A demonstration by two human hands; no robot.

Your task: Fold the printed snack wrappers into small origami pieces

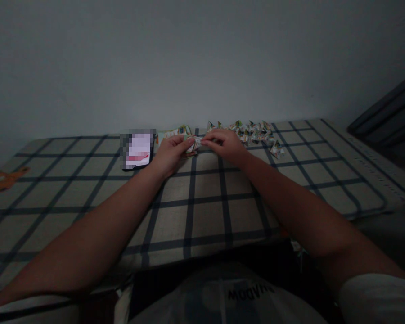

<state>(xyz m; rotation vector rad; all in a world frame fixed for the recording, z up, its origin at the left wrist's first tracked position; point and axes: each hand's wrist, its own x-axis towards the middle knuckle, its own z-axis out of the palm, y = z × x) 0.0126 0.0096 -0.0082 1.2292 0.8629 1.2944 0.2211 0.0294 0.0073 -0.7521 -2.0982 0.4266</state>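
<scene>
Over the checked tablecloth, my left hand (172, 153) pinches a small white-and-green printed piece of paper or wrapper (195, 143) between thumb and fingers. My right hand (227, 143) is closed too, its thumb and fingertips meeting at the right end of that same piece. Behind and under my left hand lies a stack of flat printed pieces (172, 132), partly hidden by the hand. Beyond my right hand is a group of folded, pointed printed pieces (258, 131). One folded piece (277, 150) lies apart, nearer to me. Fine print is too dim to read.
A phone (140, 149) with a lit screen rests left of my left hand. The checked tablecloth (205, 211) covers the table, which meets a plain wall (202, 67) at the back. An orange bear figure (6, 179) shows at far left, and a dark slatted object (391, 110) at far right.
</scene>
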